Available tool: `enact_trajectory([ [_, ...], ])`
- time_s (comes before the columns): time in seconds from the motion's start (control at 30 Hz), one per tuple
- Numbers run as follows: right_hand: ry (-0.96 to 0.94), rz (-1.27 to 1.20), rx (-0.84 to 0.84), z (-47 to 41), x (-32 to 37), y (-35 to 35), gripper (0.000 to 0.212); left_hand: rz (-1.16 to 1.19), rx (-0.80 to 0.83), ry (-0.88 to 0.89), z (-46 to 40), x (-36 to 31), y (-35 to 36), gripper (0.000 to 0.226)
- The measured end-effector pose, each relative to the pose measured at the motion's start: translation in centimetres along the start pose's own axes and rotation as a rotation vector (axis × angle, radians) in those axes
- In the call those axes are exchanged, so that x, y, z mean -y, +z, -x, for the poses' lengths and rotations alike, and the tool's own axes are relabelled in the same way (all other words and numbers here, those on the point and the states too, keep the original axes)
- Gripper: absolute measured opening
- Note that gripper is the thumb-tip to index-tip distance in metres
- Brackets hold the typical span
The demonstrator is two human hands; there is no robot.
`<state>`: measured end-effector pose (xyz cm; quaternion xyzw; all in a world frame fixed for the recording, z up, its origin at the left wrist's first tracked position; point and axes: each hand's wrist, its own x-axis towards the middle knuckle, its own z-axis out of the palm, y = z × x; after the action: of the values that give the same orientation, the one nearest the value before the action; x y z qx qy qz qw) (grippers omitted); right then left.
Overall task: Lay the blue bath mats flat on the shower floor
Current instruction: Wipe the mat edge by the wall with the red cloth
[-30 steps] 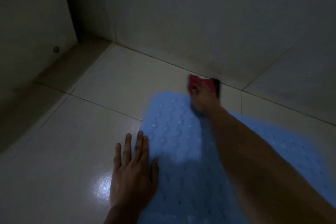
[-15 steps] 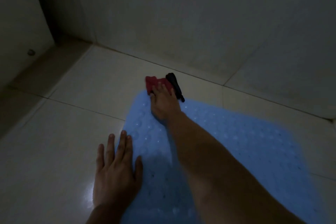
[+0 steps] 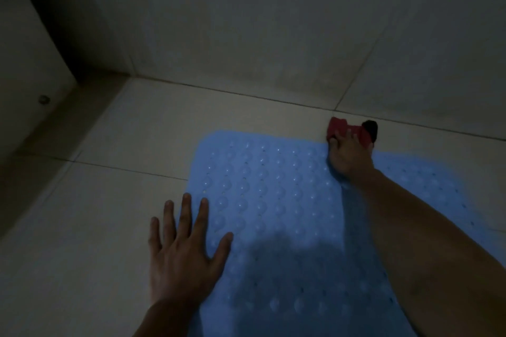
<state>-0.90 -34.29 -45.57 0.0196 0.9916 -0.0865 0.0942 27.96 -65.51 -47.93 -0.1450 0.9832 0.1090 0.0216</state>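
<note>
Blue mat (image 3: 273,200) flat, L hand (image 3: 183,252) atop

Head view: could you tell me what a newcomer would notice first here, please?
The blue mat stands out, spread over the pale tiled floor in the dim light. The left hand lies flat, fingers spread, across the mat's left edge. The right hand reaches to the mat's far edge, fingers on a red and black thing near the wall.
</note>
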Motion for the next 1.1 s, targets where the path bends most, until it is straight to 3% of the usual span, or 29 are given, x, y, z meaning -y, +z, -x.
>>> enact_trajectory([
  [0.3, -0.149, 0.072, 0.219, -0.1, -2.6, -1.8, 0.059, -0.078, 0.085, -0.056, -0.6, -1.6, -1.4, 0.092],
  [0.37, -0.150, 0.091, 0.226, -0.1, -2.7, -1.7, 0.060, -0.117, 0.033, 0.025, -1.5, -4.1, -1.9, 0.086],
  [0.43, -0.144, 0.081, 0.246, -0.1, -2.5, -1.9, 0.062, -0.098, -0.031, 0.236, -2.0, -8.5, -1.1, 0.073],
  [0.5, -0.140, 0.063, 0.265, 0.0, -2.7, -2.2, 0.065, -0.037, 0.006, 0.365, -1.8, -14.0, 0.5, 0.068],
  [0.6, -0.165, 0.048, 0.247, 0.1, -3.1, -2.0, 0.067, -0.063, 0.051, 0.365, -0.8, -17.9, 3.0, 0.079],
  [0.83, -0.233, 0.001, 0.264, -1.8, -4.9, -4.0, 0.055, -0.144, 0.061, 0.360, -0.5, -17.6, 3.3, 0.083],
  [0.97, -0.055, -0.008, 0.115, -2.7, -11.8, -6.5, 0.040, -0.114, 0.054, 0.377, -0.4, -17.4, 3.2, 0.083],
  [1.1, 0.218, 0.101, 0.161, -0.9, -21.0, -9.1, 0.047, -0.103, 0.053, 0.375, -0.5, -17.5, 3.4, 0.083],
])
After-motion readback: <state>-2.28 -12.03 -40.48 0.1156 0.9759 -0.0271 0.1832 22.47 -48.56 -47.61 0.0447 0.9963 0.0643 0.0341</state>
